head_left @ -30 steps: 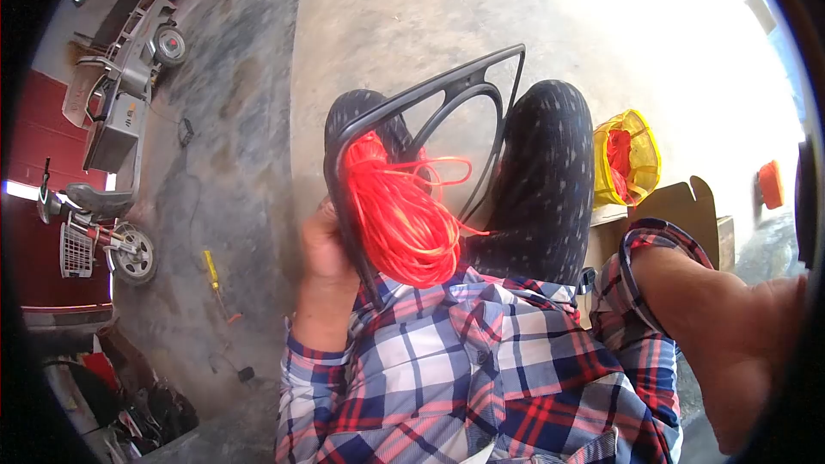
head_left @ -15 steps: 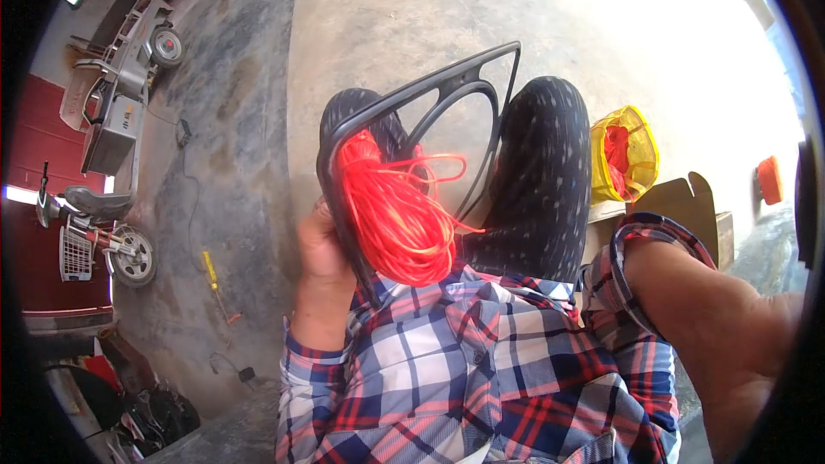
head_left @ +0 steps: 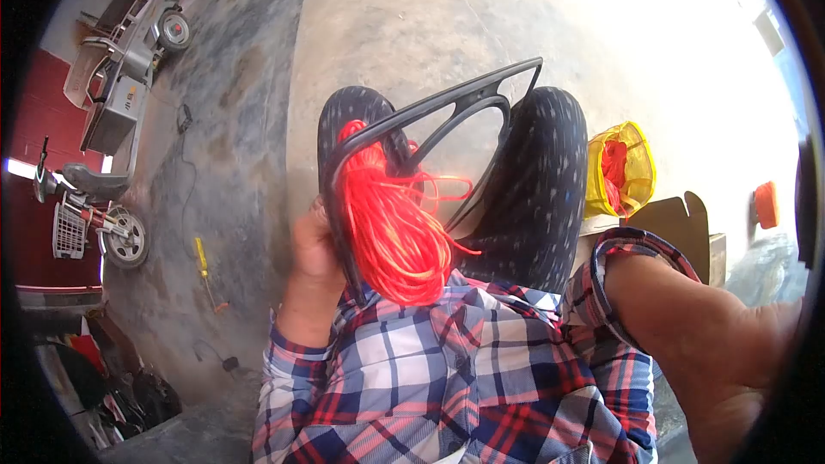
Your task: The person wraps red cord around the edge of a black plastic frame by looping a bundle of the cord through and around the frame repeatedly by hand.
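My left hand (head_left: 315,242) is closed round the near-left side of a black frame (head_left: 430,112) with a curved inner loop. Hanging along the inside of that frame is a thick hank of bright red-orange cord (head_left: 400,245), with a few loops and an end sticking out to the right. The frame stands tilted over my knees. My right hand (head_left: 756,344) reaches up at the right edge, near the camera; its fingers are cut off from view, so I cannot see what it touches.
Right of my knees a yellow mesh basket (head_left: 640,174) contains more red cord, beside an open cardboard box (head_left: 675,216). An orange bundle (head_left: 765,204) lies farther right. A yellow-handled tool (head_left: 201,256), a motorbike (head_left: 107,236) and a grey three-wheeler (head_left: 120,107) are at left.
The view has shifted slightly, and the black frame appears a little lower and farther right. My left hand keeps its hold; my right hand stays raised at the edge.
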A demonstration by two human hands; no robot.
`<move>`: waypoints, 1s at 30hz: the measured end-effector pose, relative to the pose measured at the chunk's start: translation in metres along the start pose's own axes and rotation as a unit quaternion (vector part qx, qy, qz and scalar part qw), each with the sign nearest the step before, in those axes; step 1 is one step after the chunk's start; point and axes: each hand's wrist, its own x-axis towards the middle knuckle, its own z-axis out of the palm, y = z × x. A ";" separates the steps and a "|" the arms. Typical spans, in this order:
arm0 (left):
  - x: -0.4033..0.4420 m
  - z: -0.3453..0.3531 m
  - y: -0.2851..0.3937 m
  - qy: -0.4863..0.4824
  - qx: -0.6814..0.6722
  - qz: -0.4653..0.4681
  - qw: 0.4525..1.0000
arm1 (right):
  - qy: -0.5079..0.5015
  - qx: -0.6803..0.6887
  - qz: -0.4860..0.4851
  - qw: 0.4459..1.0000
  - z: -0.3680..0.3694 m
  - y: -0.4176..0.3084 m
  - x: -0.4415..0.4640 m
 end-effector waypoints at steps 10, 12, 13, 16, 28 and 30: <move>-0.003 0.010 0.013 -0.086 0.042 -0.008 0.995 | 0.083 0.102 0.291 0.948 0.040 0.034 -0.074; -0.006 0.007 0.012 -0.067 0.034 -0.020 0.997 | 0.058 0.162 0.480 0.860 0.067 0.050 -0.116; -0.008 0.007 0.011 -0.063 0.032 -0.022 0.997 | 0.041 0.195 0.570 0.797 0.082 0.058 -0.140; -0.007 0.009 0.011 -0.093 0.008 -0.030 0.995 | -0.015 0.289 0.729 0.620 0.124 0.075 -0.200; 0.001 0.024 0.002 0.056 0.115 -0.022 0.992 | 0.147 0.689 0.625 0.336 0.195 0.101 -0.192; 0.007 0.013 0.002 -0.146 -0.091 -0.091 0.981 | 0.188 0.699 0.606 0.330 0.192 0.112 -0.193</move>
